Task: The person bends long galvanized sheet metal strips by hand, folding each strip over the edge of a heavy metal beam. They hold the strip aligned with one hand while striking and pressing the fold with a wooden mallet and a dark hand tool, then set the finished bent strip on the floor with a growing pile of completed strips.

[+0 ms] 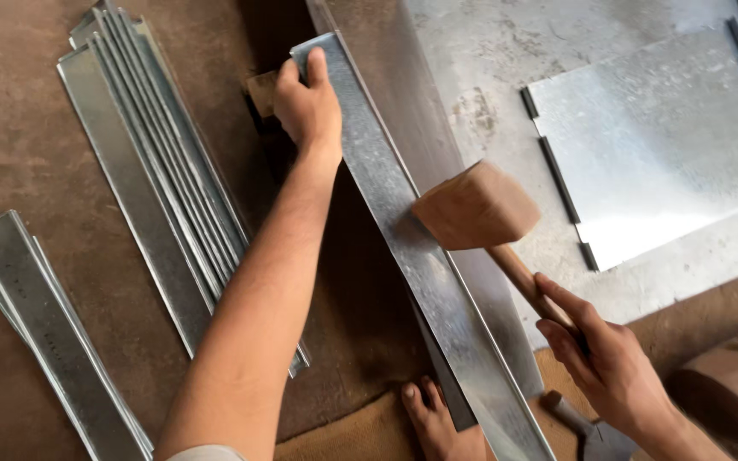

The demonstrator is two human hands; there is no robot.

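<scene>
The person's left hand [307,102] is laid over the far end of a long galvanised metal strip [412,248], fingers curled over its top edge and pressing it down. The strip runs diagonally from upper centre to the bottom edge of the view and rests along a steel edge or rail [433,145] beside it. The right hand [608,363] is clenched round the handle of a wooden mallet [476,209], whose head sits just above, or on, the strip near its middle (contact cannot be confirmed).

Judgement: the step in hand is dressing or folding the strip along the rail by mallet blows, the left hand serving as a clamp. The next blow calls for a firm hold at the far end and a square strike well apart from the holding fingers; a bare foot [433,418] lies just beside the strip's near end and warrants care.

A stack of similar strips [151,171] lies on the brown floor to the left, with a smaller pile of strips [44,333] further left. A flat sheet-metal panel [668,145] with folded dark edges lies at upper right. No packages, labels or signs are visible.
</scene>
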